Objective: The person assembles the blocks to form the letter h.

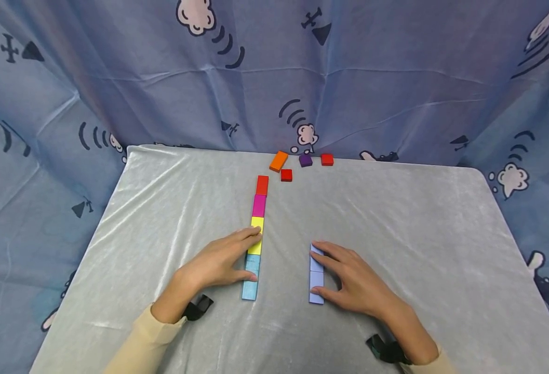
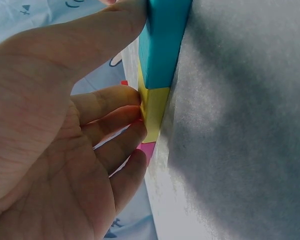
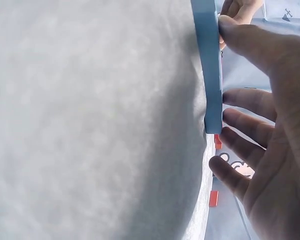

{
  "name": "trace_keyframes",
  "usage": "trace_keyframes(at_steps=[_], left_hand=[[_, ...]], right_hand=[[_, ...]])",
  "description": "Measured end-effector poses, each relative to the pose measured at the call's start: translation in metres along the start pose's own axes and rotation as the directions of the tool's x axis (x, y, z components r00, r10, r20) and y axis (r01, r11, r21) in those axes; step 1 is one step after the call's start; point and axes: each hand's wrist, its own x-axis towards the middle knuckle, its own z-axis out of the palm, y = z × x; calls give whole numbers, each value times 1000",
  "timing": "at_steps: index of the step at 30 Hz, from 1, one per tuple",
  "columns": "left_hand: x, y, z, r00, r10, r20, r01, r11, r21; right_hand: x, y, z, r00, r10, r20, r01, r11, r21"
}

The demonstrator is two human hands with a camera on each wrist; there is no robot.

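Observation:
A straight row of blocks lies left of centre: red, magenta, yellow and light blue nearest the person. The left hand rests its fingertips on the yellow part and its thumb on the light blue part; the left wrist view shows its fingers loosely extended at the yellow block. To the right, two lavender blocks lie end to end. The right hand touches their top with relaxed fingers and thumb, seen also against the bluish block in the right wrist view.
At the table's far edge lie an orange block, a purple block, a red block and another red one. A grey-white cloth covers the table, and a blue patterned curtain hangs behind it.

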Motion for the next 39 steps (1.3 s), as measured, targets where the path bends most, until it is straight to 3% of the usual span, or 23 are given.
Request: trace_keyframes(at_steps=[15, 22, 26, 39], left_hand=[[0, -1, -1, 1000, -9, 10, 9, 1000, -4], [0, -1, 0, 1000, -3, 6, 3, 1000, -7], [0, 0, 0, 1000, -4, 3, 4, 1000, -7], [1, -1, 1, 1000, -2, 5, 2, 1000, -5]], right_hand=[[3, 2, 2, 1000, -4, -15, 4, 1000, 4], [10, 5, -6, 986, -38, -160, 42, 999, 25], [17, 7, -10, 977, -56, -206, 63, 998, 26], [42, 8, -14, 985, -32, -167, 45, 996, 75]])
